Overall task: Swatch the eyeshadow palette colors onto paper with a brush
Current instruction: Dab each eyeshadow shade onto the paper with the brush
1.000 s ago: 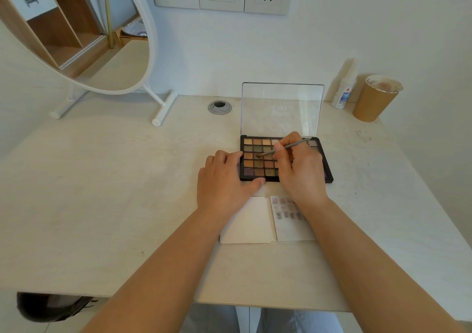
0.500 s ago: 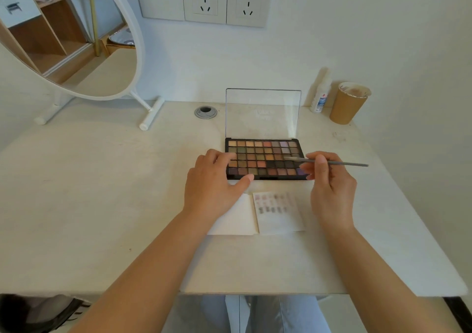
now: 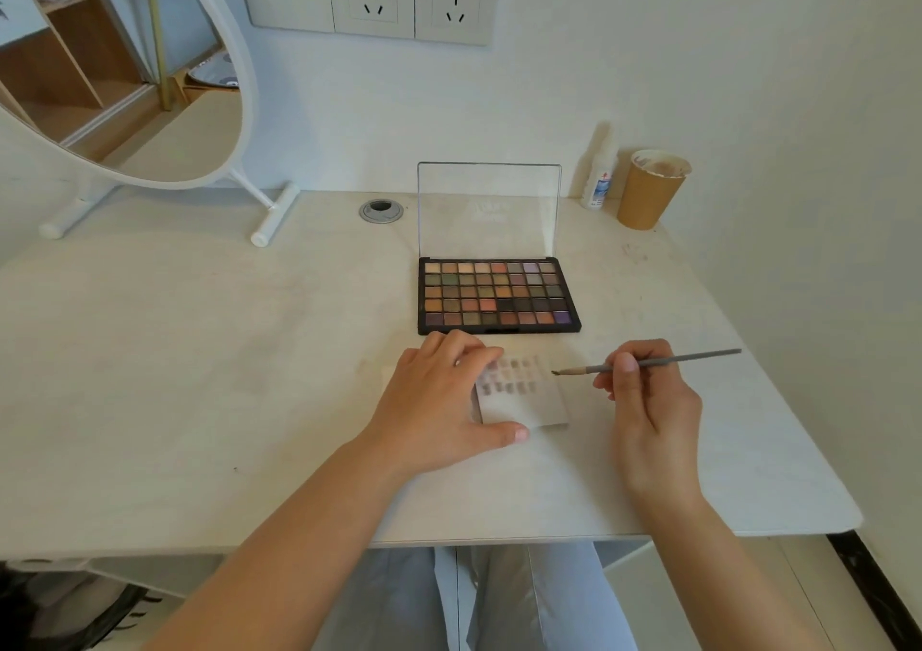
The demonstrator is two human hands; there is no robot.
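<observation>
My left hand (image 3: 439,401) lies flat and open on the paper (image 3: 524,396), fingers spread over its left part and thumb stretched along its near edge, pinning the sheet to the white desk (image 3: 199,351) a little right of centre, near the front edge. Rows of small smudged swatches show on the uncovered right part of the paper. My right hand (image 3: 648,401) is closed around the grey brush (image 3: 648,363), pinched between thumb and fingertips; the brush lies almost level, its dark tip pointing left and hanging just beside the paper's upper right corner, the handle end sticking out to the right. The eyeshadow palette (image 3: 499,296) sits just behind the paper toward the back of the desk, its clear lid (image 3: 489,211) standing upright, five rows of brown, green, orange and purple pans showing. At the desk's back right corner stand a brown paper cup (image 3: 648,191) and a small white bottle (image 3: 598,176) side by side. A round mirror (image 3: 149,76) on a white stand fills the back left corner
</observation>
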